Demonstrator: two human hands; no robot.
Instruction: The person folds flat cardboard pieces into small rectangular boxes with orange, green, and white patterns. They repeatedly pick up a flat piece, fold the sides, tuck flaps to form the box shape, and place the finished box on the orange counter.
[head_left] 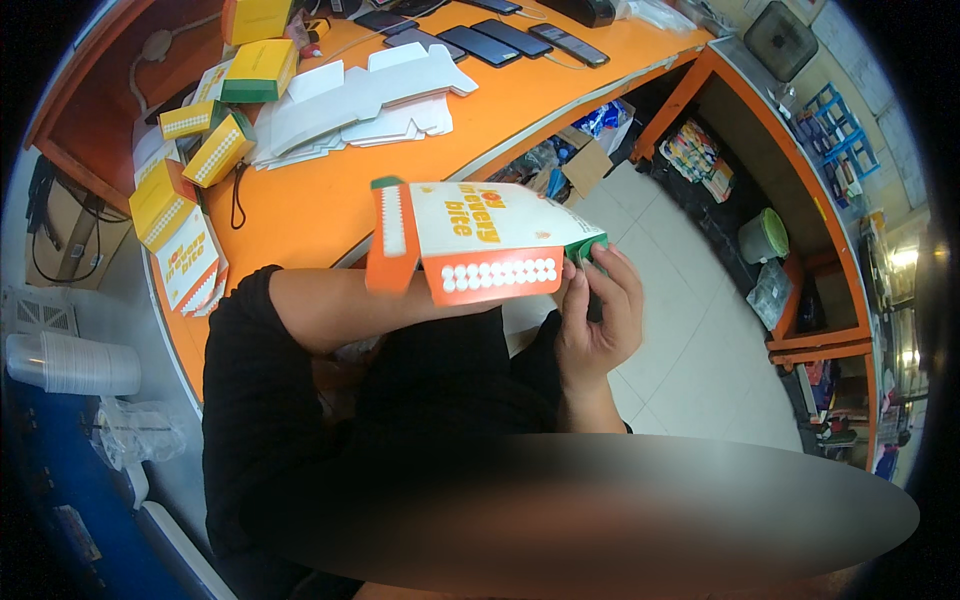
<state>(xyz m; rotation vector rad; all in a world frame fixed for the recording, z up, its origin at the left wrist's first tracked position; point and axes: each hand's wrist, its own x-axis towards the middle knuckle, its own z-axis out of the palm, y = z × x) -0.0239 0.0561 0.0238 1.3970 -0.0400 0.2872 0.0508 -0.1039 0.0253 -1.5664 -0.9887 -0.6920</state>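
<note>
A folding paperboard food box (485,225), white with orange sides, yellow lettering and rows of white dots, is held up over my lap. Its green end is pinched between the thumb and fingers of my right hand (605,310). At its left end an orange side flap (393,240) stands out from the body. My left forearm (340,305) reaches across from the left and passes behind the box. The box hides my left hand, so its fingers do not show.
The orange table (330,205) carries flat white carton blanks (365,105), yellow and green boxes (258,72) and several phones (480,45). A stack of printed cartons (190,260) lies at its left edge. Clear plastic containers (75,363) stand lower left. An orange-framed shelf (820,345) is at right.
</note>
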